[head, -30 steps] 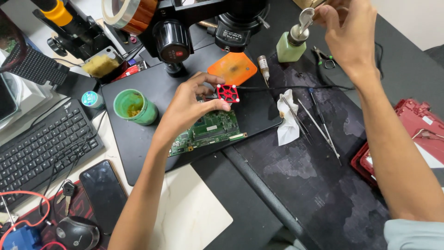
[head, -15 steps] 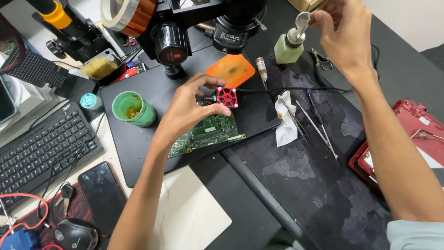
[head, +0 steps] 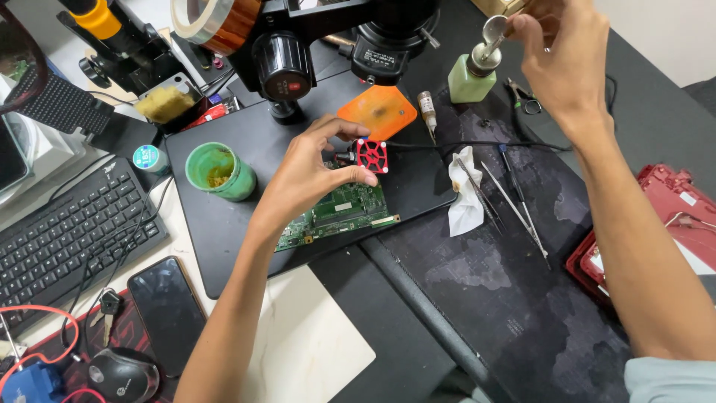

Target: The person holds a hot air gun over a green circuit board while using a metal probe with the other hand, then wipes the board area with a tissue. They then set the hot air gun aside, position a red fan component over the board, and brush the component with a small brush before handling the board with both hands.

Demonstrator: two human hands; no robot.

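Currently: left hand (head: 309, 175) pinches red fan (head: 371, 155) over green board (head: 339, 213), mid-mat near rear edge | right hand (head: 563, 63) closed on dispenser (head: 473, 75) pump, rear right | fan judged light, brittle-bladed; grip frame corners.

head cam | looks down, fwd | close over workbench (head: 522, 313)

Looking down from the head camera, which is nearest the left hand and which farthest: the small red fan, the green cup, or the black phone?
From the left hand:
1. Small red square fan, touching its fingertips, just to its right.
2. Round green plastic cup, to its left on the black mat.
3. Flat black phone, lower left, beside the keyboard.
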